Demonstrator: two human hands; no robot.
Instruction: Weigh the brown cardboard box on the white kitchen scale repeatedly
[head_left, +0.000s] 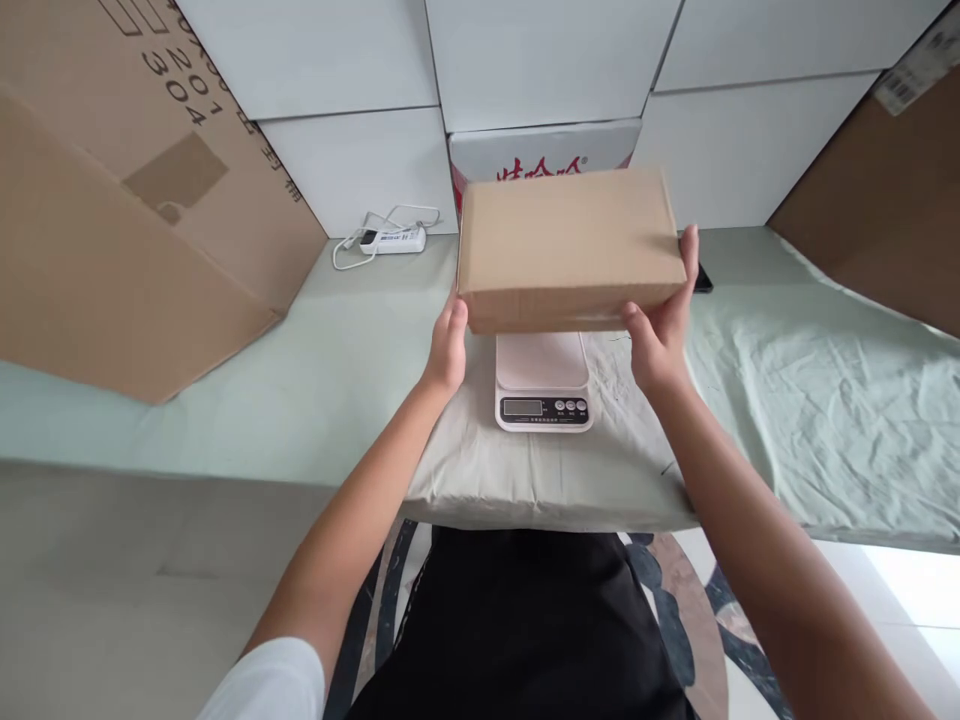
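Note:
A closed brown cardboard box [566,235] is held up between both hands, above the back part of a white kitchen scale [544,362]. My left hand [448,345] grips its left end, thumb at the front corner and the other fingers hidden behind the side. On the right end, my right hand [664,320] has the thumb on the front face and the fingers along the side. The scale's display and buttons face me; its rear is hidden by the box, and I see no digits on the screen.
A pale green cloth [360,390] covers the table. At the back left lies a white power strip [394,240] with its cable. Large cartons, one at left [150,230] and one at right [885,220], flank the space. Behind stands a printed white box [540,150]. A dark object [703,280] peeks out by my right hand.

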